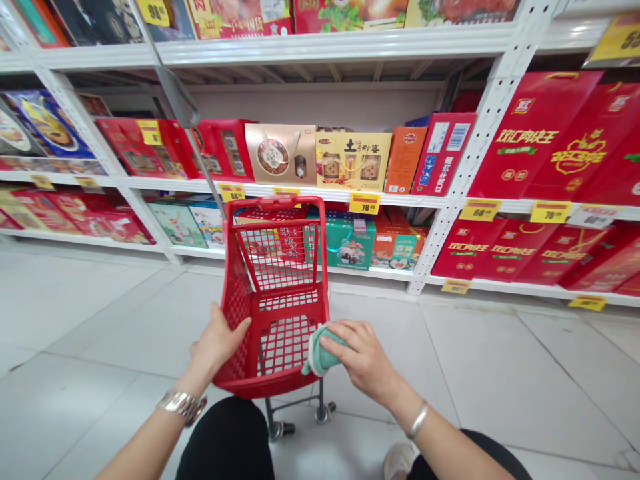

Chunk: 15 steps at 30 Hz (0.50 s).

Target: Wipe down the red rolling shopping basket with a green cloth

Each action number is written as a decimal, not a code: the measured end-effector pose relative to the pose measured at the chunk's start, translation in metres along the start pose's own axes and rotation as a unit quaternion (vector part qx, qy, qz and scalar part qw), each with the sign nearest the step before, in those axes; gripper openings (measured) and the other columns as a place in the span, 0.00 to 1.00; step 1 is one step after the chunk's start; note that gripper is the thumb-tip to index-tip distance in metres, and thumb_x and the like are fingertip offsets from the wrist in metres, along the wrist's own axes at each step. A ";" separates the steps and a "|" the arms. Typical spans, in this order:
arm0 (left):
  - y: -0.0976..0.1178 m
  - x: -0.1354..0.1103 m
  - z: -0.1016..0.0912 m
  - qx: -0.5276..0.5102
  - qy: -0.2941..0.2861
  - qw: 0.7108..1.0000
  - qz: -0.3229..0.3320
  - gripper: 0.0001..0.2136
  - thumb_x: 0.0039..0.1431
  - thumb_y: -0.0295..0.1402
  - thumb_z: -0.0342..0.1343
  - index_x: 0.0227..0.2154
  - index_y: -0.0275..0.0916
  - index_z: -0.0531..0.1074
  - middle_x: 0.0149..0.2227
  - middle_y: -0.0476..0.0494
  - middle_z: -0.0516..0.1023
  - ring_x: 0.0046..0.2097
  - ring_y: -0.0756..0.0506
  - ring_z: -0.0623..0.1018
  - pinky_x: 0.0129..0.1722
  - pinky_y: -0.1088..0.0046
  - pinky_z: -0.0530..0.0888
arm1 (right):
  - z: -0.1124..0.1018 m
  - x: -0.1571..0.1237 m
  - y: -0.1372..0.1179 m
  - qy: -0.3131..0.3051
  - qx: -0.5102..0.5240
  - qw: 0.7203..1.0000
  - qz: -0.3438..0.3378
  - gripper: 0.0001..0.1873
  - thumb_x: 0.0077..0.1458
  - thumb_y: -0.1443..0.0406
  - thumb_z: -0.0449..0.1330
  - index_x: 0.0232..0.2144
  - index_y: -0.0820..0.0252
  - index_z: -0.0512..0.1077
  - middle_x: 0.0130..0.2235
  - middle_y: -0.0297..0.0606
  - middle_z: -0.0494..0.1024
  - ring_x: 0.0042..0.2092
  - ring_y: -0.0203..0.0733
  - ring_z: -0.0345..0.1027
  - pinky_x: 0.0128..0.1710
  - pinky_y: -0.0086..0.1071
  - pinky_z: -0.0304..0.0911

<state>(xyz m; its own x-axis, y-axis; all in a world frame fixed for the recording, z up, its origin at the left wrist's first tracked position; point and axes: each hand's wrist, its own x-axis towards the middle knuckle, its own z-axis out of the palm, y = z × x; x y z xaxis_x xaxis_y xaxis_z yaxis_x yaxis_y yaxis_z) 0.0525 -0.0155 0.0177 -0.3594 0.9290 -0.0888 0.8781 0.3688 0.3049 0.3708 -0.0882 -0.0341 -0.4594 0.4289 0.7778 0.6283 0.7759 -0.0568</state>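
Note:
A small red plastic shopping cart (290, 293) with lattice walls stands on the floor in front of me. Its basket is tilted toward me and looks bare inside. My left hand (220, 339) grips the left side wall, thumb over the rim and the other fingers mostly hidden outside. In my right hand (357, 350) is a folded green and white cloth (323, 350), pressed against the right rim near the front corner. Thin metal legs with small wheels (325, 412) show below the basket.
White metal shelves (300, 50) with boxed goods stand behind the cart. Red gift boxes (535, 133) fill the right bay, and yellow price tags (365, 203) hang along the edges. A grey pole (180, 97) rises at the cart's left. Pale tiles (100, 373) cover the floor.

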 end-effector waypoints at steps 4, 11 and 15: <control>-0.016 -0.022 0.005 0.035 0.042 0.998 0.035 0.38 0.67 0.45 0.44 0.71 0.22 0.48 0.47 0.19 0.83 0.48 0.28 0.84 0.48 0.51 0.76 | 0.013 0.002 -0.016 -0.053 0.021 0.998 -0.038 0.19 0.66 0.73 0.56 0.55 0.53 0.74 0.57 0.40 0.80 0.59 0.49 0.64 0.50 0.43 0.60; -0.027 -0.012 -0.009 0.071 0.025 0.995 0.064 0.33 0.68 0.40 0.42 0.70 0.23 0.53 0.43 0.21 0.84 0.46 0.29 0.84 0.46 0.54 0.77 | 0.020 0.005 -0.005 -0.103 0.027 0.994 -0.035 0.20 0.66 0.72 0.58 0.57 0.51 0.74 0.57 0.40 0.79 0.60 0.46 0.62 0.51 0.40 0.61; -0.041 0.001 -0.010 0.072 0.031 0.993 0.086 0.35 0.67 0.44 0.41 0.70 0.25 0.55 0.39 0.25 0.84 0.43 0.27 0.84 0.44 0.51 0.78 | 0.024 0.012 0.002 -0.108 0.019 0.994 -0.014 0.20 0.67 0.72 0.57 0.58 0.51 0.74 0.59 0.40 0.78 0.59 0.46 0.63 0.51 0.41 0.61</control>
<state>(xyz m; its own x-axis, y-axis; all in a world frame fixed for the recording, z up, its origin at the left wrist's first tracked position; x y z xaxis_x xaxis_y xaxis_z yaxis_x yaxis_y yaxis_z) 0.0127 -0.0299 0.0148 -0.2156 0.9764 0.0132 0.9625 0.2102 0.1714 0.3512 -0.0707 -0.0396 -0.6032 0.4927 0.6272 0.5909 0.8042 -0.0635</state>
